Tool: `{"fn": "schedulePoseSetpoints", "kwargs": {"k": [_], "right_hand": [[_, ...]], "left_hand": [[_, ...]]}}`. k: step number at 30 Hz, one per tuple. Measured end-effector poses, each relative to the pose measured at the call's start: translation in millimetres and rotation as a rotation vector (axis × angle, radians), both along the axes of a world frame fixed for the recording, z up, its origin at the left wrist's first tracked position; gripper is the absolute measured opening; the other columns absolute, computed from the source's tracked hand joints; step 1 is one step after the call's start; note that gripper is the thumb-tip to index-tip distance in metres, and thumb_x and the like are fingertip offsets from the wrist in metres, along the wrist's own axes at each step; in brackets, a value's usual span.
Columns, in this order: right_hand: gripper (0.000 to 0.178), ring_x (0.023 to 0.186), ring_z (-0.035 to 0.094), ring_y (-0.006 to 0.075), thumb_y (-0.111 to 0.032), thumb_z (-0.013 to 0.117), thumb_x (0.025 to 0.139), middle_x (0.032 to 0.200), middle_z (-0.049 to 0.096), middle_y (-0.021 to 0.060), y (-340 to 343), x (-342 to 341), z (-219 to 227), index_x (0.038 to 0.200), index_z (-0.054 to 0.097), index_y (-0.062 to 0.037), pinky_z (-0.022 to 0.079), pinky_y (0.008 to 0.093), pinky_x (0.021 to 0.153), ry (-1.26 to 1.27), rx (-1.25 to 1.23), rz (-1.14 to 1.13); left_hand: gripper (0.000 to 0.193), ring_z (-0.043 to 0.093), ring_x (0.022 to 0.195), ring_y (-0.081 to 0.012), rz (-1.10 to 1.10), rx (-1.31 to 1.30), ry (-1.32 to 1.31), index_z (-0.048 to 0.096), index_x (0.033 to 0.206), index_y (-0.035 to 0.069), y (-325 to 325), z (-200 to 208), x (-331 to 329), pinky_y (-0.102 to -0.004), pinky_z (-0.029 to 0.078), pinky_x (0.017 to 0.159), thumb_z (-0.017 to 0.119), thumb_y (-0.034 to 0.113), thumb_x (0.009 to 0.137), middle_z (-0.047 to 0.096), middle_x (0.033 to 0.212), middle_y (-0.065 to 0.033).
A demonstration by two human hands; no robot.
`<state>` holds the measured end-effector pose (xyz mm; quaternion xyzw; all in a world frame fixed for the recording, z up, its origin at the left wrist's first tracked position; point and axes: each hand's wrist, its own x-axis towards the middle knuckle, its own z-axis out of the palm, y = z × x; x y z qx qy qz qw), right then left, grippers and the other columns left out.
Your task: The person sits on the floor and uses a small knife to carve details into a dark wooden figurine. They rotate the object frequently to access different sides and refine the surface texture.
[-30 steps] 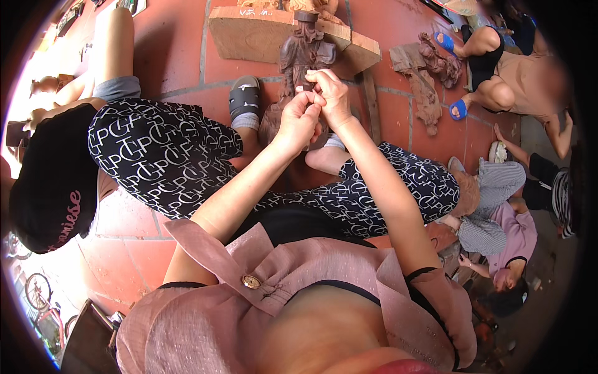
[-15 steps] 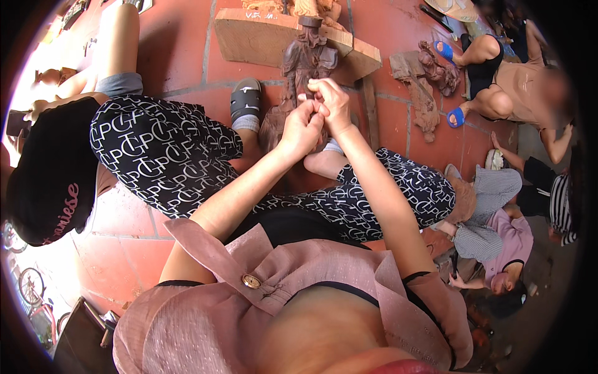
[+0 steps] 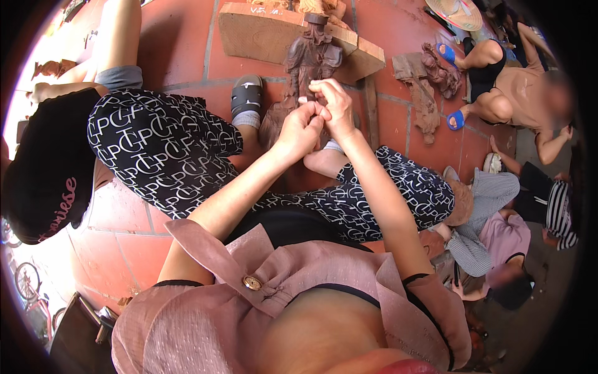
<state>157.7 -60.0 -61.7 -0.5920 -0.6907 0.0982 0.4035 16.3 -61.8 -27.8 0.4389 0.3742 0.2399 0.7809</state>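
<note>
A dark brown carved wooden statue (image 3: 309,59) of a robed figure with a tall hat stands between my lower legs. My left hand (image 3: 301,129) and my right hand (image 3: 335,107) meet in front of its lower half, covering part of it. The left thumb and fingers are pinched together, their tips against the right hand's fingers. On the right hand the fingers are curled inward. Whatever lies between the fingertips is too small or too hidden to make out. Whether either hand touches the wood, I cannot tell.
Behind the statue lies a thick pale wooden block (image 3: 265,34) with lighter carving on it. More brown carved pieces (image 3: 430,78) rest on the red tiles to the right. A person in a black cap (image 3: 53,168) sits close at my left; several people sit at the right.
Both hands stay together at nearly the same spot, with only slight finger movement. The capped person at left has shifted a little, and the whole view has tilted slightly.
</note>
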Motion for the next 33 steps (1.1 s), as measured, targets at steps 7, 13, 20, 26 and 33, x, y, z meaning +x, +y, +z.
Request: {"fn": "schedulePoseSetpoints", "kwargs": {"k": [7,13,20,26,33], "right_hand": [[0.03,0.064,0.057,0.0125,-0.009,0.079,0.068,0.096,0.064,0.0058,24,-2,-6,0.092,0.061,-0.0057,0.052,0.0253,0.059,-0.017,-0.006,-0.109],[0.021,0.089,0.062,0.0315,-0.005,0.066,0.07,0.097,0.063,0.0126,24,2,0,0.09,0.06,-0.0042,0.051,0.037,0.077,0.013,0.016,-0.011],[0.023,0.087,0.065,0.0295,-0.001,0.065,0.068,0.098,0.065,0.0098,18,17,-13,0.089,0.06,-0.0074,0.054,0.036,0.072,-0.004,-0.029,-0.007],[0.02,0.087,0.065,0.0287,-0.004,0.065,0.071,0.098,0.065,0.0105,25,14,-1,0.09,0.061,-0.0073,0.053,0.0347,0.073,-0.048,0.007,0.008],[0.029,0.084,0.065,0.02,-0.001,0.076,0.066,0.1,0.065,0.0104,22,22,-6,0.092,0.063,-0.0039,0.056,0.028,0.071,-0.034,0.026,0.012]], "left_hand": [[0.012,0.041,0.04,-0.0034,-0.005,0.119,0.031,0.053,0.095,0.009,18,-12,5,-0.0194,0.032,0.037,0.041,0.01,0.096,0.044,0.054,0.0044],[0.011,0.04,0.039,-0.0042,0.029,0.097,0.004,0.052,0.095,0.01,16,-5,8,-0.0197,0.029,0.034,0.041,0.01,0.097,0.044,0.053,0.0037],[0.012,0.039,0.038,-0.0057,-0.019,-0.056,-0.064,0.051,0.095,0.01,8,-14,19,-0.0194,0.03,0.034,0.039,0.01,0.097,0.043,0.054,0.0033],[0.013,0.039,0.038,-0.0053,0.046,-0.025,-0.068,0.052,0.094,0.011,10,-13,24,-0.0199,0.031,0.034,0.04,0.009,0.097,0.043,0.053,0.0028],[0.012,0.039,0.037,-0.0056,0.059,0.036,-0.084,0.051,0.094,0.01,7,-13,32,-0.0209,0.029,0.033,0.039,0.009,0.096,0.043,0.053,0.0022]]}}
